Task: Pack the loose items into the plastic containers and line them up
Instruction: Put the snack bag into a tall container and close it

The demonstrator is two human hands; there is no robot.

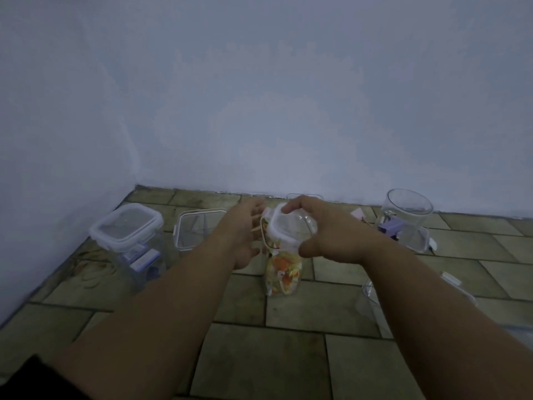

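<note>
A tall clear container filled with orange, yellow and white items stands on the tiled floor in the middle. Its white-rimmed clear lid sits tilted over the mouth, and my right hand grips that lid from the right, thumb below and fingers on top. My left hand is at the left side of the container's top, fingers spread and touching the rim area. Left of it stands a closed container holding blue and white packets. An open empty container stands behind my left arm.
A round clear jar stands at the back right with purple binder clips beside it. A clear lid lies on the floor by my right forearm. Rubber bands lie at the left. The wall is close behind.
</note>
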